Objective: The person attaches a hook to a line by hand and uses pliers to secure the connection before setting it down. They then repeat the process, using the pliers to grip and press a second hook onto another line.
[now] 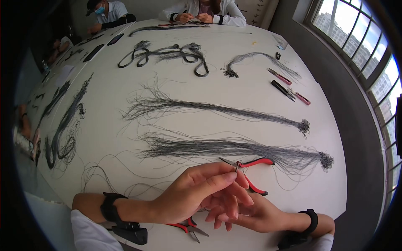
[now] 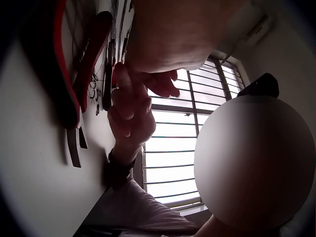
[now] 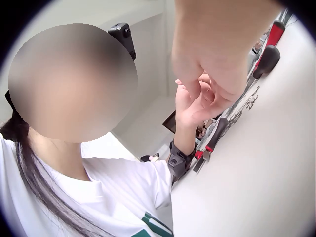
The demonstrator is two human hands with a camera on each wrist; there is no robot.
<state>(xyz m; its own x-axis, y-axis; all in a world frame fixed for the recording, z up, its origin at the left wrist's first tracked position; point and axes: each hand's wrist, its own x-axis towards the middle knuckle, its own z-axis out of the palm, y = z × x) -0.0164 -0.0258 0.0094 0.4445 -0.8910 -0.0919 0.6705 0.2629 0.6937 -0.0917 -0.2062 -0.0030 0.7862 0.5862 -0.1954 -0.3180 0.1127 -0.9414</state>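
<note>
My left hand (image 1: 197,188) pinches the small looped end of a thin dark wire (image 1: 239,165) between thumb and forefinger. My right hand (image 1: 261,213) is just under it, fingers overlapping the left fingers in the head view. Fine strands show between the hands in the right wrist view; I cannot tell whether the right fingers grip them. Red-and-black pliers (image 1: 263,161) lie just beyond the left fingertips. A second pair of pliers (image 1: 191,228) lies below the left hand. Past the hands stretches a bundle of dark wires (image 1: 234,146) with a curled, knotted end (image 1: 326,161).
A second wire bundle (image 1: 234,110) lies farther back, with more coiled bundles (image 1: 167,52) behind. Pink-handled tools (image 1: 281,77) and black-handled cutters (image 1: 282,90) lie at the right. Loose wires (image 1: 113,167) spread at the left. Other people sit at the far table (image 1: 230,37) edge.
</note>
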